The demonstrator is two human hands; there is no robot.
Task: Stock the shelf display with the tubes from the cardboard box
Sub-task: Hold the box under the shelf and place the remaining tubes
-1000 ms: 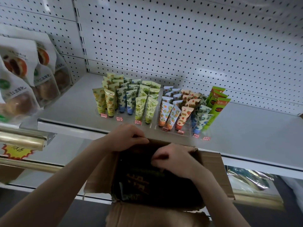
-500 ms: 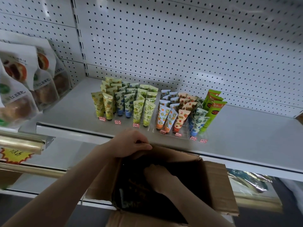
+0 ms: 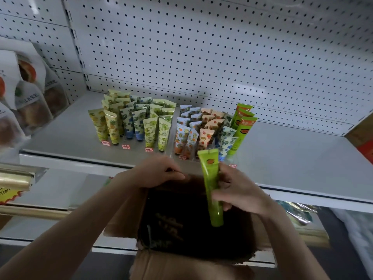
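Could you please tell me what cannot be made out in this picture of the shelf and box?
All in the head view:
- Inside of the cardboard box: dark shadow hides it, so the remaining tubes cannot be counted.
- The price tags: too small to read.
- The snack bags: blurred, cut off by the left edge.
- Print on the green tube in the right hand: too small to read.

White pegboard wall [image 3: 222, 47] behind grey shelf [image 3: 292, 158]; snack bags [image 3: 30, 102] at L.
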